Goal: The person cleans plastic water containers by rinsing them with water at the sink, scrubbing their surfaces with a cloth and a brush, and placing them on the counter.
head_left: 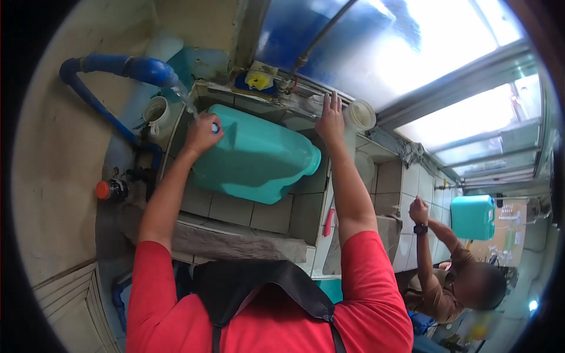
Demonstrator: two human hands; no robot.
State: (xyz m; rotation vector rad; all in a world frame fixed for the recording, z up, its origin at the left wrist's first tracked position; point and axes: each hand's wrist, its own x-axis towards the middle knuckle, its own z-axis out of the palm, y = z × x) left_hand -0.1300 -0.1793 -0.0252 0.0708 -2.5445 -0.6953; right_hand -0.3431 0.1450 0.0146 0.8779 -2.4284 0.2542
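A large teal jerrycan point(259, 154) lies on its side in the tiled sink point(229, 210), its narrow round end toward the right. My left hand point(203, 134) is closed at the jerrycan's upper left, beside the water running from a blue pipe point(154, 72). A small blue-and-white round thing point(215, 127) shows at its fingers; I cannot make out its kind. My right hand point(331, 120) is stretched out with straight fingers over the sink's far right edge, holding nothing, close to a white tub point(359, 115).
A white mug point(156, 113) stands left of the sink, and an orange-capped jar point(105, 190) sits lower down. Grey cloth point(235, 244) covers the front edge. A pink-handled tool point(328, 222) lies at right. A co-worker point(438, 276) stands farther right near another teal jerrycan point(472, 217).
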